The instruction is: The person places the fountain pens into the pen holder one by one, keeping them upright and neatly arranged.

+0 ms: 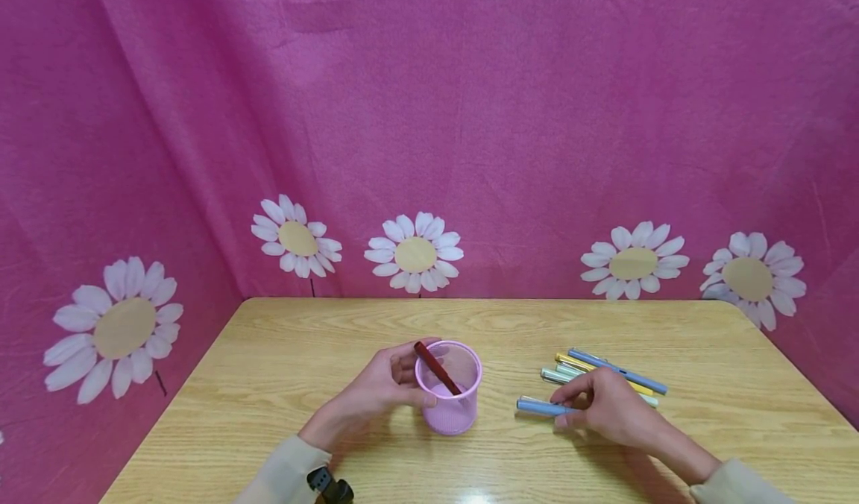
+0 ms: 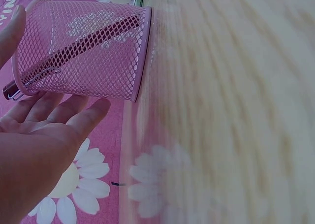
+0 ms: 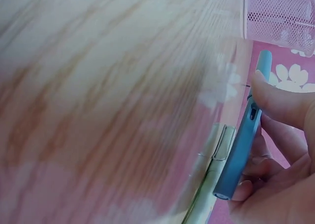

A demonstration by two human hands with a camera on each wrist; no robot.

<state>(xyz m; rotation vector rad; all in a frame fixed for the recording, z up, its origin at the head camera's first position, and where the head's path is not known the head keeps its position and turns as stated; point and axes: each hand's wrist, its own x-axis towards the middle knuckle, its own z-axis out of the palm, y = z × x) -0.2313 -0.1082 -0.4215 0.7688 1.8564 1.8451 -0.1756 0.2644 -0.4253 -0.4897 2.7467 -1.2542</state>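
Observation:
A pink mesh pen holder [image 1: 451, 418] stands upright on the table, with a dark red pen [image 1: 436, 368] leaning inside it. My left hand [image 1: 379, 388] holds the holder from the left, thumb on the near side and fingers at the far side. In the left wrist view the red pen [image 2: 74, 49] shows through the mesh, its clip end sticking out past the rim. My right hand [image 1: 614, 411] pinches a blue pen [image 3: 238, 152] between thumb and fingers, right of the holder. Its capped end [image 1: 537, 407] points left.
Just behind my right hand lie several pens: another blue one [image 1: 637, 379], a yellow one [image 1: 564, 358] and a pale green one [image 1: 553, 376]. The wooden table [image 1: 302, 332] ends at a magenta curtain [image 1: 403, 116] with daisies.

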